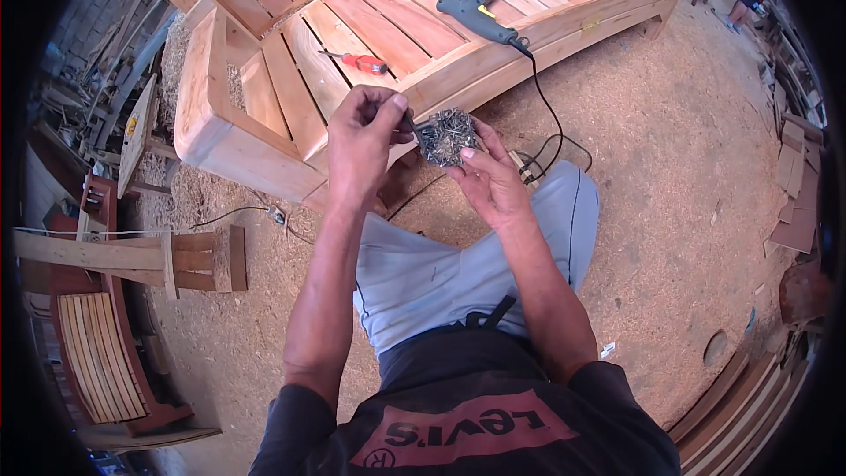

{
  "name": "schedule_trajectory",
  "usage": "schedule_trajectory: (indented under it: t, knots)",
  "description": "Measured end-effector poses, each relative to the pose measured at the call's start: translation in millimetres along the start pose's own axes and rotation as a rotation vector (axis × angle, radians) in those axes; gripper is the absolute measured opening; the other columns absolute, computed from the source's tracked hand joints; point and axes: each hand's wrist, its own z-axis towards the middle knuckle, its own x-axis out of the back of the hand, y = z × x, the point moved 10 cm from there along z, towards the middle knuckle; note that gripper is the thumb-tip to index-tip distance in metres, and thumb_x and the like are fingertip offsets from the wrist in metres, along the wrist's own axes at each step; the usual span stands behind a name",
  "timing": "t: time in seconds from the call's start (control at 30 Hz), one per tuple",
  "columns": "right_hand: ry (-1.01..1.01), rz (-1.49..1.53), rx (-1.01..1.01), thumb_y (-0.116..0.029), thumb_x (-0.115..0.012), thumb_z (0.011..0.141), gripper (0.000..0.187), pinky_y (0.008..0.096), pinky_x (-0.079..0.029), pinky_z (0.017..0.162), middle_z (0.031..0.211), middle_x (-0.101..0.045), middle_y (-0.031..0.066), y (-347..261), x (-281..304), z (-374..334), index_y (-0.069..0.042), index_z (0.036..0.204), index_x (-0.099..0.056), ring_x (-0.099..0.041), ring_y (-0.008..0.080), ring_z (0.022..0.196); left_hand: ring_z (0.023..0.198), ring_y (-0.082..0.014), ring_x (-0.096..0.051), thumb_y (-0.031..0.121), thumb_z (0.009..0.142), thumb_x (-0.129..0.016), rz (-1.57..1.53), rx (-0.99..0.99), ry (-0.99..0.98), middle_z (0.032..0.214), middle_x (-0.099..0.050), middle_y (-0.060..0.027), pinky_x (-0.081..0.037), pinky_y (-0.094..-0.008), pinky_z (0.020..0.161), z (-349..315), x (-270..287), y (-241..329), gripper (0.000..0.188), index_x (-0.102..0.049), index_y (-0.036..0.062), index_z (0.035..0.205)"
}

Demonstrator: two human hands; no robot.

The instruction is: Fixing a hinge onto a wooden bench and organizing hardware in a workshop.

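My right hand [489, 178] holds a small open box heaped with dark screws [447, 135] in front of my chest. My left hand [363, 137] is closed, pinching one screw between thumb and fingertips just left of the box. Both hands hover above my knees, close to the front rail of a slatted wooden bench [291, 79] lying on the sawdust floor. On the bench slats rest a grey-green corded drill [476, 4] and a red-handled screwdriver [361, 62].
The drill's black cord [551, 119] runs off the bench to the floor by my right knee. Sawdust covers the ground. A small wooden stool frame [185, 260] and a slatted chair [97, 353] stand at left. Wood offcuts [797, 185] pile at right.
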Motion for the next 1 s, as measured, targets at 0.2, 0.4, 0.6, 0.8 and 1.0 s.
schedule_trajectory:
  t: [0.2, 0.4, 0.6, 0.8, 1.0]
  knots:
    - [-0.031, -0.065, -0.01, 0.003, -0.064, 0.099, 0.059, 0.0506, -0.048, 0.121, 0.149, -0.061, 0.0145, 0.3, -7.7, -1.7, -0.005, 0.155, -0.05, -0.062, 0.0289, 0.138, 0.075, -0.0119, -0.069, 0.023, 0.105, -0.075, -0.047, 0.139, -0.033, 0.091, -0.074, -0.0063, -0.06, -0.0276, 0.068, 12.8, -2.8, -33.4, 0.024, -0.069, 0.0006, 0.11]
    - [-0.074, -0.134, 0.026, 0.005, -0.066, 0.098, 0.059, 0.0488, -0.05, 0.12, 0.149, -0.061, 0.0147, -1.3, -19.1, -5.0, -0.004, 0.154, -0.05, -0.062, 0.0276, 0.137, 0.07, -0.0093, -0.063, 0.025, 0.105, -0.075, 0.071, 0.11, 0.029, 0.087, -0.07, -0.0026, -0.052, -0.0262, 0.063, 11.9, 2.7, -48.6, 0.023, -0.072, 0.0019, 0.106]
    - [-0.069, -0.169, 0.098, 0.008, -0.069, 0.095, 0.061, 0.046, -0.053, 0.117, 0.149, -0.061, 0.0161, -5.9, -25.2, -7.5, -0.003, 0.153, -0.051, -0.063, 0.0257, 0.136, 0.072, -0.0088, -0.06, 0.029, 0.107, -0.073, 0.001, 0.119, 0.057, 0.085, -0.069, -0.0011, -0.049, -0.0263, 0.066, 0.2, -0.5, -56.7, 0.027, -0.074, 0.0025, 0.104]
    - [-0.04, -0.331, 0.149, 0.01, -0.072, 0.093, 0.063, 0.0392, -0.054, 0.114, 0.149, -0.061, 0.0155, -12.4, -35.9, -9.7, -0.002, 0.152, -0.052, -0.064, 0.0226, 0.132, 0.092, -0.0109, -0.064, 0.032, 0.108, -0.071, -0.239, 0.271, -0.009, 0.096, -0.071, -0.0039, -0.051, -0.0273, 0.081, -18.6, -15.7, -42.9, 0.032, -0.074, 0.0007, 0.112]
    - [0.007, -0.651, 0.3, 0.015, -0.069, 0.093, 0.062, 0.0314, -0.053, 0.11, 0.141, -0.063, 0.0109, -25.6, -48.4, -19.8, 0.002, 0.151, -0.053, -0.064, 0.0163, 0.126, 0.106, -0.015, -0.065, 0.026, 0.107, -0.072, -0.216, 0.188, -0.104, 0.116, -0.069, -0.0081, -0.053, -0.0304, 0.094, -29.9, -30.6, -41.1, 0.037, -0.066, -0.0013, 0.131]
